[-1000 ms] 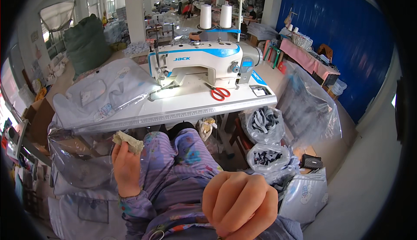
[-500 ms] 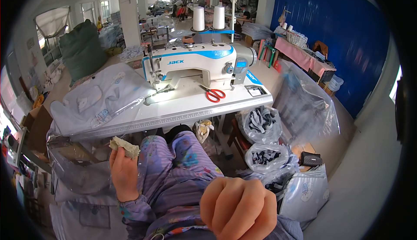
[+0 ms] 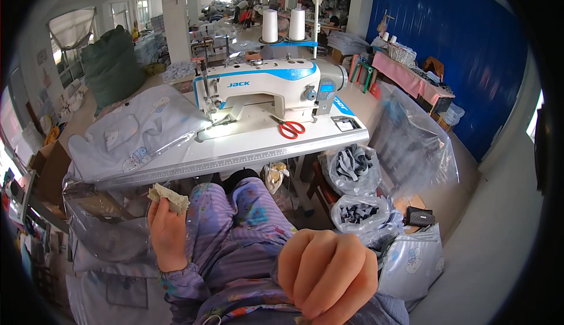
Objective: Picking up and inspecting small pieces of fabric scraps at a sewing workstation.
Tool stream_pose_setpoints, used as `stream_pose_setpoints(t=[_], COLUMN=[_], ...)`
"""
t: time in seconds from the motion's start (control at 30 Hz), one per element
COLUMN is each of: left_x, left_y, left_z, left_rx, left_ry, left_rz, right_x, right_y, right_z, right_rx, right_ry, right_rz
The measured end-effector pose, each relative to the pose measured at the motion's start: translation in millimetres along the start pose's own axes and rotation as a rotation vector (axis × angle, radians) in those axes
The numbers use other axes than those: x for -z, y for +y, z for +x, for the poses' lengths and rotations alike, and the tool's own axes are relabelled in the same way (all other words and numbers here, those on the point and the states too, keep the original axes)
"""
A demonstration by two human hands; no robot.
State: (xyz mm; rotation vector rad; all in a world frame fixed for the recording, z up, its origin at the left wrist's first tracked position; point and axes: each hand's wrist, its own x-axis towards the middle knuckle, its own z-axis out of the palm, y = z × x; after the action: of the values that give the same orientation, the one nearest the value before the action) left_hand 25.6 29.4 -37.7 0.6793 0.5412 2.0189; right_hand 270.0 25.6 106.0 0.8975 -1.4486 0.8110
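Note:
My left hand (image 3: 168, 237) is raised over my left thigh, beside the sewing table's front edge. Its fingers and thumb pinch a pale, rough-edged piece of bread (image 3: 169, 198). Close to the camera, my right hand (image 3: 329, 275) is closed, with its fingers bent and pressed together. A sliver of something brownish shows under its fingertips at the lower edge, too little to name. In front of me stands a white and blue sewing machine (image 3: 258, 87) with its lamp lit. Red-handled scissors (image 3: 291, 129) lie on the white table (image 3: 235, 151) near its base.
Grey printed fabric (image 3: 135, 128) under clear plastic covers the table's left part. At right are plastic bags of dark and grey strips (image 3: 352, 166), a small dark pouch (image 3: 419, 216) and a clear plastic sheet (image 3: 417, 131). A large green sack (image 3: 111, 69) stands far left.
My right hand has shifted slightly right and down, its fingers tilting so that the brownish sliver shows below. My left hand and the bread have stayed almost still.

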Motion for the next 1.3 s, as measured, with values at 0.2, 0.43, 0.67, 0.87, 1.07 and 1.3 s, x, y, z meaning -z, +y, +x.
stream_pose_setpoints(t=[0.2,0.43,0.67,0.87,1.07,1.3], left_x=[11,5,7,17,11,4], left_y=[-4,-1,0,-5,-2,-1], left_z=[1,-1,1,7,4,3], left_rx=[-0.012,0.026,0.019,0.036,0.016,0.023], left_ry=[0.025,0.058,0.006,-0.063,-0.028,-0.025], left_rz=[0.073,-0.007,-0.048,-0.088,-0.044,-0.057], right_x=[-11,-15,-12,3,-4,3], right_y=[-4,-6,1,7,8,10], right_z=[1,0,-3,-26,-14,-6], right_rx=[0.022,0.02,0.028,-0.102,0.018,0.043], right_ry=[0.031,0.083,0.075,0.198,0.182,-0.01], right_rz=[-0.023,-0.046,-0.002,0.002,0.045,0.172])
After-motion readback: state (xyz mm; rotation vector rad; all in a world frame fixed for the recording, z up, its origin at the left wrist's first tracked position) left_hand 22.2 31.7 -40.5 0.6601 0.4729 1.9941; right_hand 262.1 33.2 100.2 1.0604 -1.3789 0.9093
